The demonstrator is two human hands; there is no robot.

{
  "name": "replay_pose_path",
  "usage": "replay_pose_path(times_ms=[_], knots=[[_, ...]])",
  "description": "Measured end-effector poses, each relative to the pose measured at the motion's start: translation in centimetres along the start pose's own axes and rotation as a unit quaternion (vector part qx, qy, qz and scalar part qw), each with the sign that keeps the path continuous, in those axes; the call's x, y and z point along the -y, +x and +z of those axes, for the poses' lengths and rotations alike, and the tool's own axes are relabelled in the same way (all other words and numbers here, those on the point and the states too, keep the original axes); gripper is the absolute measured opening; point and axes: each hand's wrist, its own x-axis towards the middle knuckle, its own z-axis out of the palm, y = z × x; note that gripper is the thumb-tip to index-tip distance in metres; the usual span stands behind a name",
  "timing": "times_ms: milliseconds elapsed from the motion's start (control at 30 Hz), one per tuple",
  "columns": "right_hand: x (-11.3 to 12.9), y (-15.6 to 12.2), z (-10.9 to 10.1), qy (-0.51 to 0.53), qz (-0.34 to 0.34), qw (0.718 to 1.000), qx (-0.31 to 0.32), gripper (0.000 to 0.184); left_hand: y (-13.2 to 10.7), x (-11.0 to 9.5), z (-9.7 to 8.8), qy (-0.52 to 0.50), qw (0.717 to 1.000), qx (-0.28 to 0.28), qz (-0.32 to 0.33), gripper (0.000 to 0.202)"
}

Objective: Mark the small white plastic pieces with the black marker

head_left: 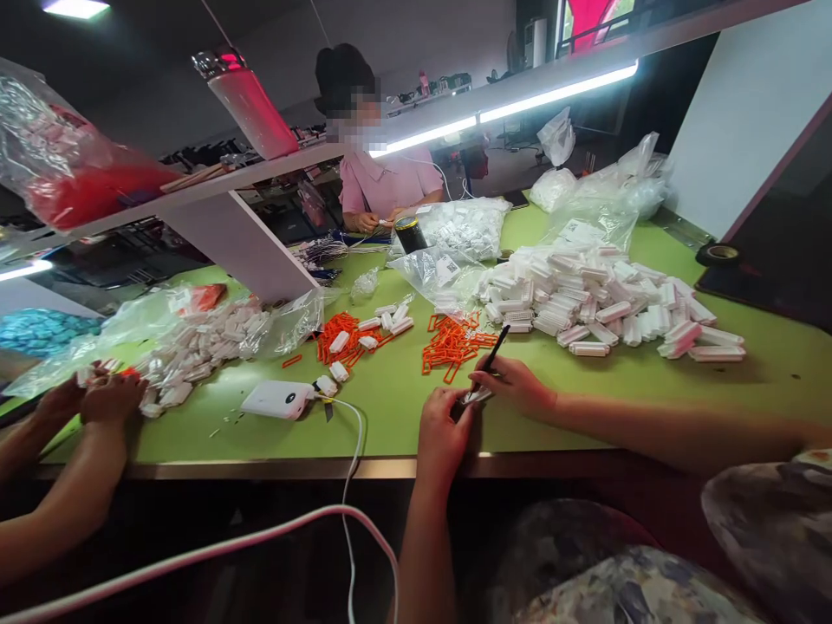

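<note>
My left hand (442, 433) is curled near the front edge of the green table (767, 381), pinching a small white part (477, 397) that I can barely make out. My right hand (516, 383) is closed round a thin black tool (490, 355) whose tip points up toward a heap of orange plastic loops (455, 342). The two hands meet over the small part. A big pile of white oblong pieces (604, 299) lies just beyond my right hand.
A second orange heap with white pieces (351, 334) lies left of centre. A white device (278, 399) with a white cable (354, 451) sits near the edge. A co-worker's two hands (91, 399) work at a bag of white parts (195, 342). Another person sits across (383, 182).
</note>
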Motion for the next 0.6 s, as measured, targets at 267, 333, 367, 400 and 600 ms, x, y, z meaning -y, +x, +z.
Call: replay_pose_path(times_ms=[267, 333, 367, 400, 600], knots=[[0.15, -0.25, 0.2, -0.076, -0.042, 0.996, -0.017, 0.043, -0.01, -0.02, -0.02, 0.002, 1.0, 0.001, -0.004, 0.014], [0.04, -0.22, 0.21, -0.083, -0.046, 0.995, -0.019, 0.042, -0.01, -0.02, -0.02, 0.002, 1.0, 0.003, -0.006, 0.014], [-0.01, -0.2, 0.19, -0.083, -0.045, 0.995, -0.018, 0.042, -0.01, -0.01, -0.03, 0.001, 1.0, 0.004, -0.007, 0.014], [-0.05, -0.16, 0.16, -0.081, -0.04, 0.996, -0.016, 0.042, 0.0, -0.01, -0.03, 0.0, 1.0, 0.005, -0.008, 0.014], [0.2, -0.13, -0.03, -0.041, -0.018, 0.999, -0.003, 0.045, 0.0, -0.03, -0.05, -0.006, 1.0, 0.006, -0.011, 0.015]])
